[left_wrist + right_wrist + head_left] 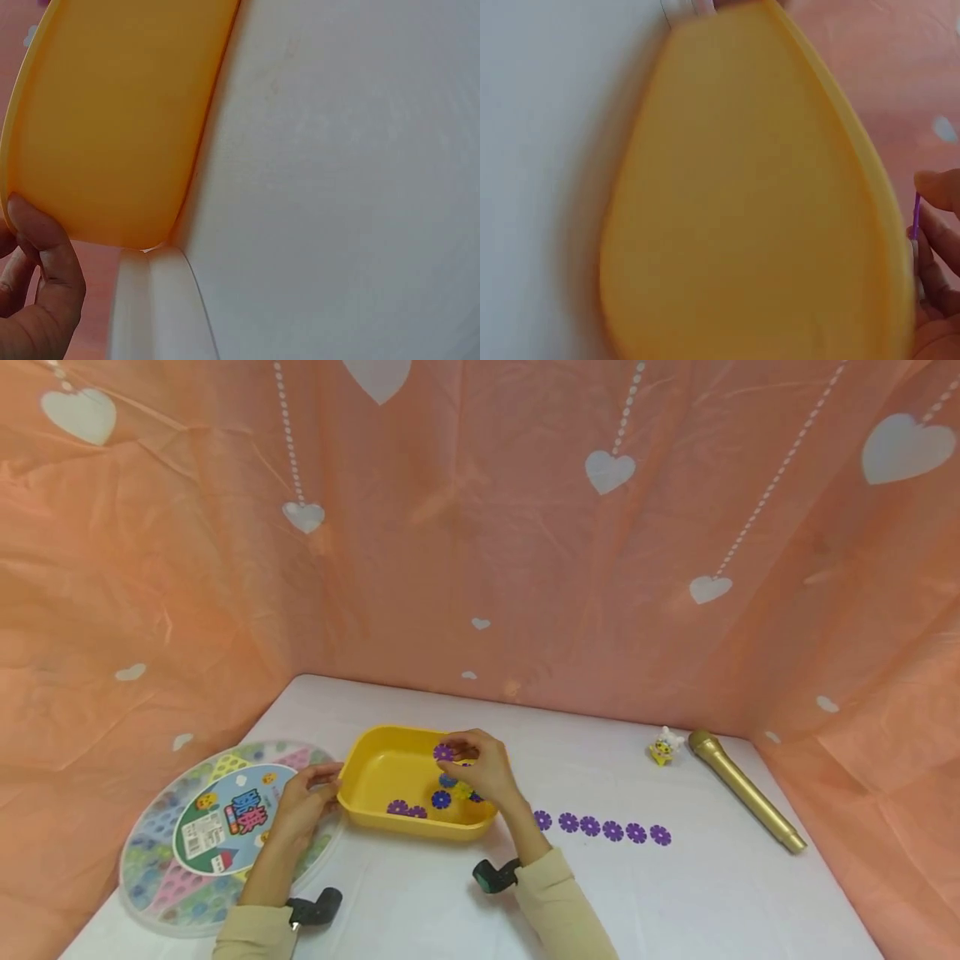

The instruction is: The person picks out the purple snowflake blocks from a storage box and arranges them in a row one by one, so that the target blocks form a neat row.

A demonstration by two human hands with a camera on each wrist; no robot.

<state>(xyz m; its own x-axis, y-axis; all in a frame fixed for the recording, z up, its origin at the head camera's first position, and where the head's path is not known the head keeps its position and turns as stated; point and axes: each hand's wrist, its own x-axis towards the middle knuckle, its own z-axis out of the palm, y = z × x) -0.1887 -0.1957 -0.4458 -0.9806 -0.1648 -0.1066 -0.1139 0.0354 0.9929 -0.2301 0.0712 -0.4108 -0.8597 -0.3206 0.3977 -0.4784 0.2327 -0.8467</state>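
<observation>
At the far left of the white tabletop (pixel 420 902) a round checkers board (pixel 217 835) in its clear case is lying flat, and my left hand (pixel 303 797) is reaching over its right edge. That hand is gripping the left rim of the yellow tray (pixel 375 772), fingers curled against the outer wall; the left wrist view is showing my thumb (pixel 41 247) pressing on the tray's side, right where the tray is meeting the tabletop. The tray is sitting flat near the middle of the tabletop, just right of the board, and several purple and blue flower discs (pixel 420 806) are lying on its floor. My right hand (pixel 480 768) is hovering over the right half of the tray, and its fingertips are pinching a single purple flower disc (pixel 443 752) above the tray's inside; the right wrist view is catching that disc edge-on (pixel 916 215) between my fingers, beside the tray's rim. Right of the tray, a row of six purple discs (pixel 600 827) is lying in a line on the tabletop. Farther right and back, a small yellow toy figure (pixel 663 747) is standing beside a gold toy microphone (pixel 746 789) that is lying at an angle near the peach heart-patterned backdrop (pixel 525 527).
</observation>
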